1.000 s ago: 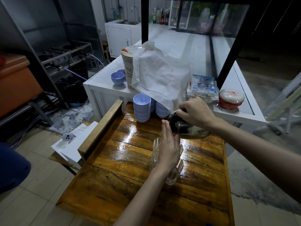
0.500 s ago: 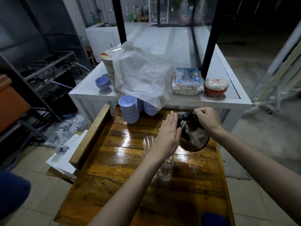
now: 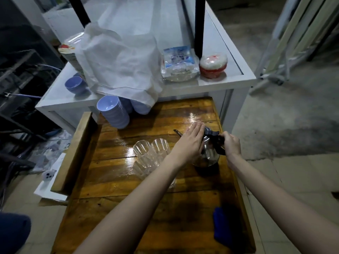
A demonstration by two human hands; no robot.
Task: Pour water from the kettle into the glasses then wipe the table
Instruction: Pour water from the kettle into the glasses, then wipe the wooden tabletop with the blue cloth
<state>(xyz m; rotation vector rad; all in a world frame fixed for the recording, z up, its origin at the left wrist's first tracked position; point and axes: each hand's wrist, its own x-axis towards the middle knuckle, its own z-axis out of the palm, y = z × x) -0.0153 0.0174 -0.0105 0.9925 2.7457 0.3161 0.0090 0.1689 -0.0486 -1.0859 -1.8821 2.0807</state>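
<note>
Kettle (image 3: pixel 207 154) upright, at or just above the wooden table (image 3: pixel 128 198), both hands on it.
Right hand (image 3: pixel 231 143) curls round its black handle (image 3: pixel 216 143). Left hand (image 3: pixel 190 142) lies flat, fingers straight, against its lid side. Polished steel, likely water-heavy and slick, so lift by the handle. Glasses (image 3: pixel 152 153) stand just left of it, and a blue cloth (image 3: pixel 225 226) lies nearer the person.

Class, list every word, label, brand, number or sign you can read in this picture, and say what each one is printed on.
Nothing here can be read.
Clear packet on the white counter: blue-and-white label, print too blurred to read.
Red tub beside it: red marks on its white top, too blurred to read.
Kettle, glasses, blue cloth: no lettering visible.
</note>
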